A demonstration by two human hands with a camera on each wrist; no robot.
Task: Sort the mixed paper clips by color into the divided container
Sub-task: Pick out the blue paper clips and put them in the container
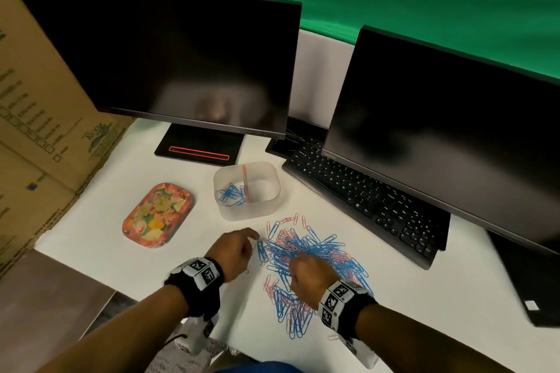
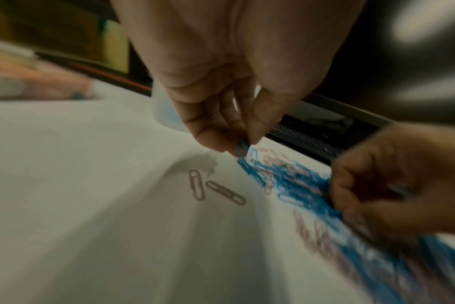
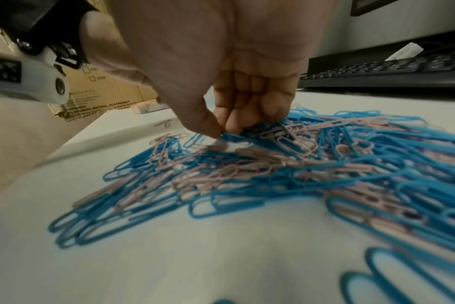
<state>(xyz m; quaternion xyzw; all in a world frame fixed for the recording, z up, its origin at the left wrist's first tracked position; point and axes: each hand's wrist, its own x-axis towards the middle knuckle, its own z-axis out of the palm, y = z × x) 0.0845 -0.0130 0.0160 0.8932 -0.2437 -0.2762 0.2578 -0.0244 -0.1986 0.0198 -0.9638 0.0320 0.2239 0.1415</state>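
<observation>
My left hand (image 2: 221, 98) pinches one blue plastic-coated paper clip (image 2: 241, 148) between thumb and fingertips, right at the left edge of the heap; the head view only shows that hand (image 1: 235, 248) curled, the clip itself too small to make out there. My right hand (image 3: 221, 86) has thumb and fingers closed down into the mixed pile of blue and pink paper clips (image 3: 286, 164), gripping at a blue strand; whether one clip is really caught I can't tell. In the head view the right hand (image 1: 309, 271) sits on the middle of the pile (image 1: 306, 254), the left just beside its left margin, hands near each other but not touching. Key relation: the translucent frosted plastic container with a pink divider (image 1: 274, 188) lies ahead of both hands and a bit left, just beyond the pile's far edge. The left hand is nearer it. The blue clips (image 1: 231, 192) already fill the left compartment; the right one looks empty. The divider runs away from me, so my guess is the pinched blue clip goes forward and slightly right, dropping left of the divider. Two loose pink clips (image 2: 216, 188) lie apart from the pile near the left hand. Further out: floral oval tray (image 1: 157, 215), black keyboard (image 1: 363, 200), two dark monitors (image 1: 169, 60).
</observation>
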